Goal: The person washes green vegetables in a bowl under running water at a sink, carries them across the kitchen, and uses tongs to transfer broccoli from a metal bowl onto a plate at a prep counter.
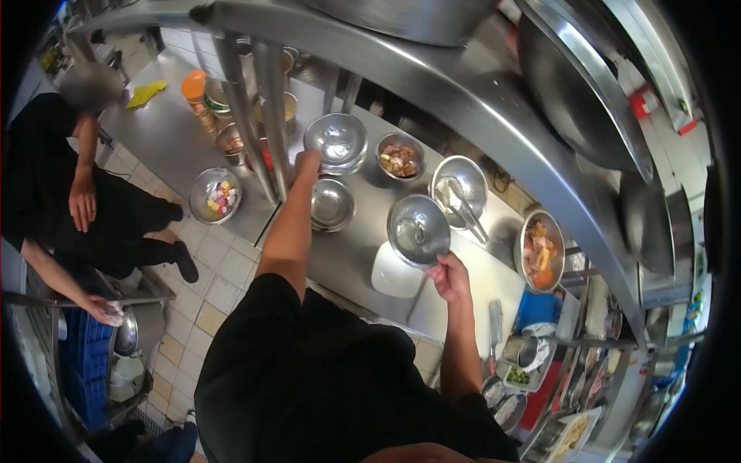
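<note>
The right hand (pixel 449 276) grips a steel mixing bowl (pixel 419 230). At ten o'clock from it, the left hand (pixel 309 163) touches another metal bowl (pixel 337 144); I cannot tell whether its fingers clasp.

A yellow cloth (pixel 147 94) lies near an orange container (pixel 193 86).

It is bright. Light makes shiny spots on the round silver metal bowl (pixel 419 229) in the right hand (pixel 449 278) and the grey steel shelf (pixel 471 81), which looks bent. The corners are black.
</note>
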Demonstrator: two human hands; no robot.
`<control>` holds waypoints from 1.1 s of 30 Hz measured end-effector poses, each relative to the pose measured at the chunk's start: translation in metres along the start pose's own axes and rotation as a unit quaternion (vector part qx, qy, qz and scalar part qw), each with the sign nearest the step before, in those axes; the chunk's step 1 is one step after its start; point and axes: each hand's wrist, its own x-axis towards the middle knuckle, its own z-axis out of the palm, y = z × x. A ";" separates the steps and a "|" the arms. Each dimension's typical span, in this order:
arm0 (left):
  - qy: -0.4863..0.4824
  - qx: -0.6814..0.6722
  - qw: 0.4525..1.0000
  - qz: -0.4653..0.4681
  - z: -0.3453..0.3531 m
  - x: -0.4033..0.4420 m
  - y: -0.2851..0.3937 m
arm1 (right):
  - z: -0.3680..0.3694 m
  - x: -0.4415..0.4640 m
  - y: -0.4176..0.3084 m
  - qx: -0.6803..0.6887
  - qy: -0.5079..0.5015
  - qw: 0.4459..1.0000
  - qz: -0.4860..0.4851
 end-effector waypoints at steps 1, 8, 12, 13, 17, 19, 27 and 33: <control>-0.004 0.030 0.999 -0.009 -0.002 0.001 0.003 | 0.011 0.019 -0.002 -0.014 -0.007 1.000 0.007; 0.062 -0.057 0.996 0.012 0.004 -0.072 0.055 | 0.057 0.131 0.018 -0.067 -0.036 0.997 -0.008; 0.048 -0.084 0.992 0.076 0.006 -0.080 0.074 | 0.099 0.167 0.023 -0.072 -0.050 0.996 0.012; 0.052 -0.087 0.991 0.084 0.006 -0.080 0.079 | 0.103 0.184 0.029 -0.058 -0.054 0.997 0.019; 0.053 -0.095 0.989 0.103 0.008 -0.092 0.088 | 0.129 0.228 0.057 -0.037 -0.048 0.997 0.049; 0.068 -0.088 0.988 0.111 0.012 -0.102 0.093 | 0.144 0.240 0.066 -0.057 -0.040 0.995 0.069; 0.072 0.065 0.990 0.107 0.015 -0.074 0.050 | 0.137 0.255 0.078 -0.162 -0.056 0.974 0.148; 0.040 0.194 0.967 0.157 0.015 -0.064 0.044 | 0.127 0.224 0.057 -0.147 -0.082 0.978 0.123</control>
